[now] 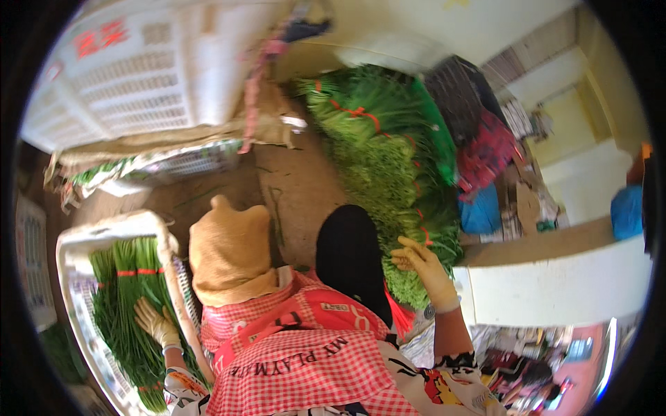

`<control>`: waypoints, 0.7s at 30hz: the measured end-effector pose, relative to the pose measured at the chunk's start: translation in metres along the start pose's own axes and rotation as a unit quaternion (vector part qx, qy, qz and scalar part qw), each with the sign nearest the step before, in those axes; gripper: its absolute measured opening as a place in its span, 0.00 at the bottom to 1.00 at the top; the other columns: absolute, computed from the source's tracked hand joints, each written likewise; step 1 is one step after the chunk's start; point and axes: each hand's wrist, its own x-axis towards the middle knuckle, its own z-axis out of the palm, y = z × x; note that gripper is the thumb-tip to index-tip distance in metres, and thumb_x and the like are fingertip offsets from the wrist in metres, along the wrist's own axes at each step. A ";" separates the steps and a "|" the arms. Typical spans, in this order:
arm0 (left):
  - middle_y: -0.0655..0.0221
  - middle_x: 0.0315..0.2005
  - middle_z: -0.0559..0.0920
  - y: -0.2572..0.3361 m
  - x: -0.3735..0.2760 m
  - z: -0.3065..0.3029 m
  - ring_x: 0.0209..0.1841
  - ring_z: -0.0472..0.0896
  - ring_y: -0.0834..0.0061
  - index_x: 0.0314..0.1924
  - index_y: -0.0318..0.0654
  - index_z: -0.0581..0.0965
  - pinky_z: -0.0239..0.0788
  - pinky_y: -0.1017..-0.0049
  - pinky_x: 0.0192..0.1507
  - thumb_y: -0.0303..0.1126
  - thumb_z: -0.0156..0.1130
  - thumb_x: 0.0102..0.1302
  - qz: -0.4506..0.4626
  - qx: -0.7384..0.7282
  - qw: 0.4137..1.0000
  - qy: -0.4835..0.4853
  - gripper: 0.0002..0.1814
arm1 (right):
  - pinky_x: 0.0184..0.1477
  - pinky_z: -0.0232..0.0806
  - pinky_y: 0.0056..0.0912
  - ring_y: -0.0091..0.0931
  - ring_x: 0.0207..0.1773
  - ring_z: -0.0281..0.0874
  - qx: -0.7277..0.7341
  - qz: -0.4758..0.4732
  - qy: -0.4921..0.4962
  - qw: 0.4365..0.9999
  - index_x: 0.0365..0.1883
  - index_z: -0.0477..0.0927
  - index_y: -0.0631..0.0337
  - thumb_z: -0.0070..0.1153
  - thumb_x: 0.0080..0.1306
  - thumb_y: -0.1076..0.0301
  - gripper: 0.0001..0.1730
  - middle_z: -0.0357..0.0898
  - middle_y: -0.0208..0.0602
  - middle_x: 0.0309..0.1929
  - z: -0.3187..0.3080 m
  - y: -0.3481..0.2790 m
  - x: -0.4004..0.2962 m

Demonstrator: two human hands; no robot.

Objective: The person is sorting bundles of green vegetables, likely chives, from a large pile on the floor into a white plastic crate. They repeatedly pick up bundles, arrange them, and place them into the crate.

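Observation:
My left hand point(156, 323), in a pale glove, rests flat with its fingers spread on long green leafy stalks point(120, 291) tied with red bands. They lie in a white plastic crate point(73, 281) on the left. My right hand point(419, 260), also gloved, is raised over the lower right edge of a big pile of bundled green stalks point(374, 171), tied with red bands; nothing shows in its grip. A tuft of red strips point(399, 316) hangs by my right knee, below that hand.
A tall white perforated crate point(130, 78) stands at the upper left, beside brown sacking point(156, 136). Blue bags point(478, 209) and a red cloth point(486, 153) lie beyond the pile. A low white wall point(556, 281) is at the right. Another person point(541, 387) is at the lower right.

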 end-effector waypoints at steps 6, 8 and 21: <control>0.57 0.75 0.59 -0.026 0.022 -0.030 0.78 0.54 0.55 0.77 0.37 0.54 0.46 0.57 0.77 0.41 0.60 0.68 0.035 -0.115 0.991 -0.062 0.43 | 0.42 0.73 0.25 0.22 0.41 0.81 0.133 0.073 0.263 0.953 0.61 0.74 0.64 0.55 0.75 0.58 0.23 0.82 0.33 0.41 -0.168 0.174 0.019; 0.58 0.73 0.64 -0.038 0.040 -0.034 0.75 0.61 0.56 0.75 0.36 0.59 0.53 0.60 0.75 0.34 0.63 0.66 0.070 -0.212 0.972 0.077 0.40 | 0.35 0.70 0.23 0.20 0.36 0.78 0.072 0.105 0.294 0.947 0.60 0.73 0.65 0.56 0.74 0.58 0.23 0.78 0.30 0.36 -0.203 0.211 0.040; 0.50 0.70 0.68 0.199 0.080 -0.305 0.72 0.66 0.49 0.70 0.32 0.66 0.56 0.55 0.73 0.30 0.58 0.70 0.391 -0.278 0.837 0.263 0.30 | 0.64 0.70 0.53 0.47 0.72 0.63 -0.050 0.335 0.309 0.889 0.79 0.20 0.55 0.69 0.60 0.44 0.74 0.36 0.62 0.80 -0.136 0.149 0.147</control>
